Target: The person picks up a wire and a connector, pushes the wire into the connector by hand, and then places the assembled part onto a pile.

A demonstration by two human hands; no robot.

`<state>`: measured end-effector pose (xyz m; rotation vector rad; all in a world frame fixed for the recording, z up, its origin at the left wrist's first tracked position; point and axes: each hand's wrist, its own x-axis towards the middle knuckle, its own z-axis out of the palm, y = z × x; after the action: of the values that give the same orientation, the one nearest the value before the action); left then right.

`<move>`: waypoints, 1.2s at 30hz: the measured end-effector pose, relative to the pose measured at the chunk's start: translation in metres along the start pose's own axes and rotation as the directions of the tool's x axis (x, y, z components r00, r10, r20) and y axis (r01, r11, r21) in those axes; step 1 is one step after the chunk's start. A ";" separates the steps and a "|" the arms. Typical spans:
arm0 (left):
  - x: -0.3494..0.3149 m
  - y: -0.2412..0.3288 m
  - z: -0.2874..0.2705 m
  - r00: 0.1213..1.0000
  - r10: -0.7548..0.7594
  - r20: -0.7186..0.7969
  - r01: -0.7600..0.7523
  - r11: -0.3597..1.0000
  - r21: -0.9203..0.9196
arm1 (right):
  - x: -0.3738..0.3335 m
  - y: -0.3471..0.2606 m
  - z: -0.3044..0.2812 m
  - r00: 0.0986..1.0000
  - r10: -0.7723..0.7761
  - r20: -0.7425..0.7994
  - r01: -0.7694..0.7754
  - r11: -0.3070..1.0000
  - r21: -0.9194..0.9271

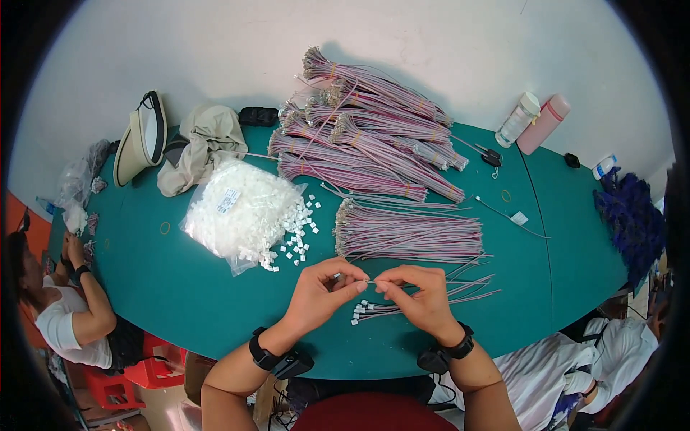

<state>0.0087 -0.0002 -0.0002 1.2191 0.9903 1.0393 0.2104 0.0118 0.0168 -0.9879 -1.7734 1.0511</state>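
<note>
Over the front middle of the table, my left hand [322, 293] and my right hand [420, 296] meet fingertip to fingertip, both pinched closed. A thin wire end [371, 281] shows in the small gap, gripped by my right fingers. Whatever my left thumb and forefinger pinch is too small and covered to name. Beneath and beside my right hand lie several grey-pink cables [471, 291] tipped with white connectors [359, 310]. Just beyond my hands is a thick loose bundle of cables [410, 233] with bare metal-tipped ends at its left.
Loose white connector housings [302, 228] spill from a clear plastic bag [241, 208]. Banded cable bundles [374, 136] are piled at the back. Around the table are a visor hat [140, 140], a pink bottle [544, 123], dark blue cables [631, 223] and a seated person [72, 309] at left.
</note>
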 end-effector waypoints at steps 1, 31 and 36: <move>0.000 0.000 0.000 1.000 0.000 0.000 0.000 1.000 0.000 | 0.000 0.000 0.000 1.000 0.025 0.002 -0.025 0.999 0.033; 0.000 -0.008 0.004 0.996 -0.081 -0.027 0.080 0.996 -0.034 | -0.001 0.001 0.003 0.999 0.011 0.038 -0.009 0.999 -0.046; -0.001 -0.003 0.004 1.000 -0.001 -0.025 0.003 0.996 0.084 | -0.002 0.003 0.004 1.000 -0.022 0.022 0.023 0.999 -0.045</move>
<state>0.0130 -0.0020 -0.0023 1.2762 1.0638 1.0224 0.2084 0.0101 0.0122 -0.9856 -1.8286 1.0155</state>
